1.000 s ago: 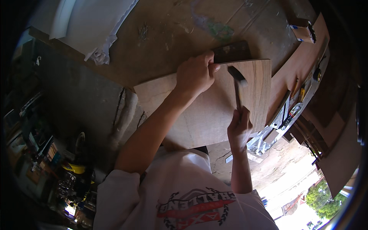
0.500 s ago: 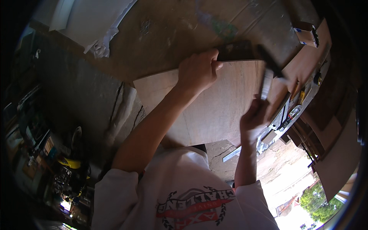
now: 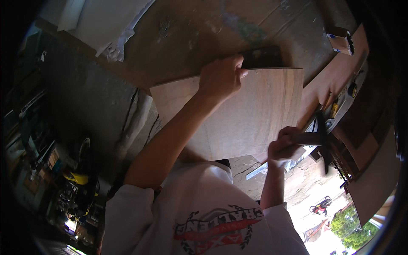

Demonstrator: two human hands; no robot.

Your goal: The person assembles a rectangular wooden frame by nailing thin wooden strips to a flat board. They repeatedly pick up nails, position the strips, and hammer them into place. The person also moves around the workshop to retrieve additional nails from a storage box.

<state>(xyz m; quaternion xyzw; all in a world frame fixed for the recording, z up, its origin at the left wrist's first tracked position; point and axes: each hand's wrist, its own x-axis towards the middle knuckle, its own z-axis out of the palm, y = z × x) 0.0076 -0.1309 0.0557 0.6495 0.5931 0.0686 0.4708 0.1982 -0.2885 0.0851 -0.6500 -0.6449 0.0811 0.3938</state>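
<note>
A pale plywood panel [image 3: 250, 110] stands tilted in front of me, its far edge bowed by the lens. My left hand [image 3: 222, 78] is closed over that far edge, thumb on the near face; whether its fingers also pinch something small cannot be made out. A dark flat piece [image 3: 263, 56] lies just beyond the edge, beside my left fingers. To the right of the panel, my right hand [image 3: 284, 146] is wrapped round the handle of a hammer [image 3: 324, 140]. Its dark head points away to the right, apart from the wood and slightly blurred.
On the right, a long board [image 3: 340, 72] carries a small open carton [image 3: 341, 41]. Hand tools, including a yellow-handled one [image 3: 334, 108], lie along a ledge there. A metal ruler-like strip [image 3: 257, 171] sits below the panel. White sheeting [image 3: 112, 25] covers the far left.
The hammer has swung from near the panel's far right corner back toward the right and nearer me. My left hand and the panel have barely shifted.
</note>
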